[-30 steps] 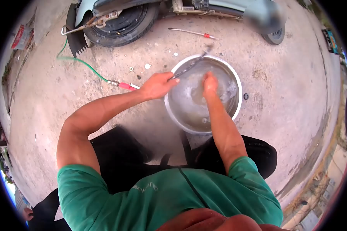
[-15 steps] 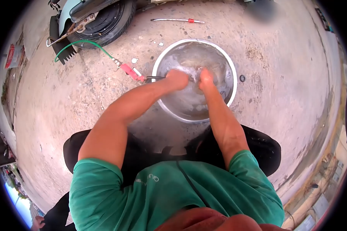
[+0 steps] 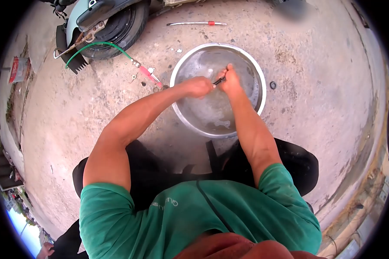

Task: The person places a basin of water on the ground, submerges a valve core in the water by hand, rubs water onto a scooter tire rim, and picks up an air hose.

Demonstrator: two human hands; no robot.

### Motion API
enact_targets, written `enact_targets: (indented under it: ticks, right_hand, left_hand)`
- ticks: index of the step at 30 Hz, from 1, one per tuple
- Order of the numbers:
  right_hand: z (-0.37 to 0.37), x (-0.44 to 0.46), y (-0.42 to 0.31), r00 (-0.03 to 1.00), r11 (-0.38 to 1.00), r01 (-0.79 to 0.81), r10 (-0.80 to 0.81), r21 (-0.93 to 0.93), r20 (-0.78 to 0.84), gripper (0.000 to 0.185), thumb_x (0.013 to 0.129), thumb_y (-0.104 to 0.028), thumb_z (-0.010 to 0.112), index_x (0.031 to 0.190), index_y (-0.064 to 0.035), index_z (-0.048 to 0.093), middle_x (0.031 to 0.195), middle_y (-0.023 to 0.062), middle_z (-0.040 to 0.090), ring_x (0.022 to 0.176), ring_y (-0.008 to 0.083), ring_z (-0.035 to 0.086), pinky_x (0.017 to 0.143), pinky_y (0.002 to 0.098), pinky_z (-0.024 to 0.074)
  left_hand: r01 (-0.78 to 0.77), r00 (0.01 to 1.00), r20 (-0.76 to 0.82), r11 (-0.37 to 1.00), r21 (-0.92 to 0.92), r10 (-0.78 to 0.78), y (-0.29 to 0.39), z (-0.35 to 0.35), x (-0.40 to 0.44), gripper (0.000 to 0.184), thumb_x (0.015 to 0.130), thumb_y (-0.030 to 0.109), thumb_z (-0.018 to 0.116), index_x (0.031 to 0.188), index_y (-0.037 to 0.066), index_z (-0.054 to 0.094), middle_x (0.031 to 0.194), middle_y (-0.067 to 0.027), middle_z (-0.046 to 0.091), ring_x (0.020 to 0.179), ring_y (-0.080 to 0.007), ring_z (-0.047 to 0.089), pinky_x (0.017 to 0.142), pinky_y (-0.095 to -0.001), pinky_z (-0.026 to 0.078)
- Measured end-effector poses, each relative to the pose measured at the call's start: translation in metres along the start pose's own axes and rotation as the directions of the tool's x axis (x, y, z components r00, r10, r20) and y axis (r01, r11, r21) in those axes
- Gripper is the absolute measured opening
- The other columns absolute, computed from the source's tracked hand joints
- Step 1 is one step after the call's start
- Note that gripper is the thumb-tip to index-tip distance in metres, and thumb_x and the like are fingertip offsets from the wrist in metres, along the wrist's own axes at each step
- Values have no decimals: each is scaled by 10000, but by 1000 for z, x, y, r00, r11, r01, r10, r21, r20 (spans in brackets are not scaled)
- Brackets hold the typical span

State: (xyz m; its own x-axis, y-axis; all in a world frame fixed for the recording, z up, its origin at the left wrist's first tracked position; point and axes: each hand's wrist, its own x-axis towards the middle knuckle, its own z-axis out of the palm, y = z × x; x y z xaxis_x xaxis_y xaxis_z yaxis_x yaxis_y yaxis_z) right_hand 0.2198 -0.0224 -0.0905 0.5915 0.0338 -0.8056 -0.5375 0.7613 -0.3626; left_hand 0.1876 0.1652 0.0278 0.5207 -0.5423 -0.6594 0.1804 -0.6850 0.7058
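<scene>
A round metal basin (image 3: 175, 71) with shallow, cloudy water stands on the ground in front of me. Over it, my left hand (image 3: 199, 86) is closed around one end of a short, dark, rod-like piece (image 3: 219, 80). My right hand (image 3: 230, 80) is closed at the other end, fingers bent and thumb side up. Its exact kind is too small to make out. Just left of the basin lies a pinkish-red air gun (image 3: 149, 76) on a green hose (image 3: 103, 43), touched by neither hand.
Beyond the basin lies a metal bar with a red band (image 3: 211, 23). A scooter's wheel (image 3: 132, 32) is at upper left. Small metal parts (image 3: 134, 77) lie by the air gun, a black ring (image 3: 272, 85) right of the basin. Another person's hand (image 3: 46, 250) shows at lower left.
Both hands have risen from the water, and the dark piece now shows between them. The splashing has calmed. Dark strands beside my left hand at the basin's left rim are no longer visible.
</scene>
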Motion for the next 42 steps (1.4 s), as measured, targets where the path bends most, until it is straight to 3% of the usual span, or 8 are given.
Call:
enact_targets:
  ticks: [4,9,12,16,23,30,34,42]
  right_hand:
    - [17,-18,-5,986,982,-84,58,169,154,283,1048,-341,458,886,-114,508,601,-26,381,499,113,334,455,293,302]
    - [32,-23,33,998,989,-15,23,-148,54,227,987,-218,523,787,-132,461,588,-37,356,496,118,338,464,272,295]
    - [25,-24,27,1000,989,-20,22,-149,11,229,964,-189,538,757,-147,449,592,-34,358,498,120,341,467,278,306]
    - [-12,2,14,997,966,71,-78,-250,-15,237,948,-215,558,740,-151,462,614,-26,403,500,118,373,468,292,338]
    - [10,5,6,950,796,176,-292,-579,-113,185,905,-260,631,807,-112,579,649,-6,546,500,119,473,470,271,361]
    - [37,22,-1,898,387,393,-358,-834,257,197,865,-171,679,957,3,665,769,55,678,673,146,618,624,308,496]
    - [61,17,10,875,380,459,-349,-803,335,219,871,-166,663,989,18,669,801,74,687,711,146,642,653,285,520]
    - [89,-12,27,901,355,413,-292,-839,320,245,894,-162,645,1046,29,660,850,78,682,716,133,636,653,257,517]
  left_hand:
    - [-39,993,-109,999,-4,38,-7,8,1,439,973,437,440,851,55,617,711,-97,622,684,-218,623,681,-400,466]
    - [0,993,-119,999,-41,-5,-11,10,15,421,981,393,414,910,47,642,854,-146,681,799,-308,663,762,-457,488]
    - [-110,959,-207,930,350,192,-41,35,33,397,988,363,424,979,45,661,1024,-173,699,943,-368,675,860,-495,502]
    - [164,972,-213,938,306,-100,-9,45,-1,388,982,342,453,1076,37,672,1114,-221,682,1052,-393,658,914,-512,505]
    - [113,994,-31,952,283,-109,-11,39,-36,383,974,298,427,1026,11,675,959,-196,715,897,-361,691,807,-504,523]
    - [-12,938,345,999,-48,28,-32,-12,-132,353,988,363,460,886,48,584,637,-46,616,486,-156,531,458,-334,434]
    - [361,821,479,933,-12,-311,-46,-25,-171,296,988,347,499,935,65,570,643,-30,592,472,-139,515,434,-310,407]
    - [521,729,601,835,-177,-327,-178,-17,-202,285,959,348,579,985,70,637,825,-47,638,705,-158,606,616,-327,498]
